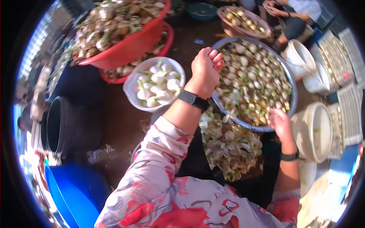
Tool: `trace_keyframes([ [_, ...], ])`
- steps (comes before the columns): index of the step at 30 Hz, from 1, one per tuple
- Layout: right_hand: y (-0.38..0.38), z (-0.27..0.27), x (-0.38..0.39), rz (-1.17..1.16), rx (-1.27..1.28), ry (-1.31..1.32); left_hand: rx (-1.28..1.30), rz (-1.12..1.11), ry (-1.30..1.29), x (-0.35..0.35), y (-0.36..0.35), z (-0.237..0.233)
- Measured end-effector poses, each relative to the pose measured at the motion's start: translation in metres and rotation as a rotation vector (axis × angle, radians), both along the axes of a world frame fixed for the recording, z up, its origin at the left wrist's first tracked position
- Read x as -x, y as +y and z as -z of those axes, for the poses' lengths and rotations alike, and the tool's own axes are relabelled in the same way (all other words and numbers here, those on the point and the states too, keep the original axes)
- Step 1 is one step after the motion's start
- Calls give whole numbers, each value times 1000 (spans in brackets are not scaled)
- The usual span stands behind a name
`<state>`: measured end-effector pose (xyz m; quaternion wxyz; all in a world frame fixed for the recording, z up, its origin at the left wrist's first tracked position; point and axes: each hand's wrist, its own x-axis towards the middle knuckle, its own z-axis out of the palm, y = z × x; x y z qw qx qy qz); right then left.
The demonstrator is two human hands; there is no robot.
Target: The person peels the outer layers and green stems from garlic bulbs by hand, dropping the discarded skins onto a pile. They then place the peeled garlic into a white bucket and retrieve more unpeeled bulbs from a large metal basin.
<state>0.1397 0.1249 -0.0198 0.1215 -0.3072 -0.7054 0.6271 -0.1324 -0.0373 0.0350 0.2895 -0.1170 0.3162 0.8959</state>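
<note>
Head view looks down on a wide metal basin [292, 81] on the ground, heaped with untrimmed bulbs [251, 76] and scraps of green stalk. Just left of it stands a white bowl [131, 81] holding clean peeled white bulbs [157, 85] with short green tops. Behind the bowl, a red basin [133, 47] piled with more rough bulbs sits tilted in a second red basin [169, 36]. A pinkish tub [228, 28] with similar contents is further back. The left hand [205, 70] hangs over the basin's left rim, between basin and bowl; its grip is curled shut, and whether anything lies inside cannot be told. The right hand [282, 124] rests at the basin's near rim, touching the bulbs; its fingers are turned away, so its grip cannot be told. A heap of peelings [228, 146] lies between the arms, just below the basin. White buckets [317, 131] stand to the right, dark pots [57, 125] and a blue tub [72, 193] to the left.
</note>
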Motion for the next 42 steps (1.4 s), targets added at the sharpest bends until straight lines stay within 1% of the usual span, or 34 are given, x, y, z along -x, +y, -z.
trace_keyframes([
  [1,-5,13,6,-41,-58,-141,36,167,46,-12,7,-2],
  [2,-22,-5,17,-156,-164,-425,55,337,98,-27,14,-8],
  [3,-25,-4,24,-308,-346,-558,122,489,248,-42,21,-7],
  [4,-19,4,31,-485,-523,-679,128,675,495,-53,28,4],
  [5,-2,27,34,-434,-538,-647,268,621,1274,-67,34,32],
  [6,16,53,40,-390,-556,-609,393,903,1046,-87,32,19],
  [7,39,73,52,-373,-604,-623,394,999,1199,-101,24,6],
  [8,58,85,63,-357,-652,-635,407,1082,1255,-113,27,15],
  [9,56,82,78,-196,-768,-569,421,1074,1273,-121,24,13],
  [10,63,90,92,-102,-791,-586,432,1089,1347,-123,25,9],
  [12,86,109,126,-102,-847,-512,438,1077,1304,-120,31,9],
  [13,88,106,146,-59,-935,-484,444,1075,1296,-115,35,9],
  [14,88,104,168,-17,-1021,-452,457,1019,1229,-110,40,9],
  [15,92,118,186,50,-1051,-331,472,965,1165,-105,45,10],
  [16,90,131,205,129,-1019,-386,485,963,1158,-101,50,12],
  [18,94,155,224,-129,-1057,-540,532,879,1124,-91,58,17],
  [19,93,162,228,-178,-934,-722,551,876,1098,-89,60,20],
  [20,92,169,228,-184,-927,-719,561,878,1094,-86,62,23],
  [21,92,173,224,-166,-927,-716,566,883,1029,-84,64,25],
  [23,93,162,214,-172,-922,-720,561,885,959,-83,66,27],
  [24,92,151,206,-17,-845,-622,491,850,778,-81,68,27],
  [25,86,122,198,25,-750,-558,418,816,601,-80,70,25],
  [26,78,90,189,72,-660,-491,326,756,524,-78,74,37],
  [28,60,57,163,208,-612,-52,307,665,75,-68,73,21],
  [30,30,3,135,136,-443,110,148,587,-252,-60,73,21],
  [31,24,-6,123,91,-739,295,-84,652,-210,-57,71,21],
  [32,21,-21,111,-12,-858,297,-210,734,-191,-57,67,20],
  [34,9,-51,90,-63,-950,110,-249,787,-112,-62,60,10],
  [35,0,-67,77,-25,-849,-55,-148,789,102,-67,55,4],
  [36,-3,-68,67,62,-665,80,-156,814,337,-72,54,7],
  [38,-12,-76,47,135,-519,161,-58,841,594,-91,51,10],
  [39,-17,-82,40,105,-506,115,0,844,690,-101,48,7],
  [40,-21,-84,35,92,-556,108,-10,868,697,-110,46,6],
  [42,-28,-93,25,73,-744,83,64,720,874,-123,44,5],
])
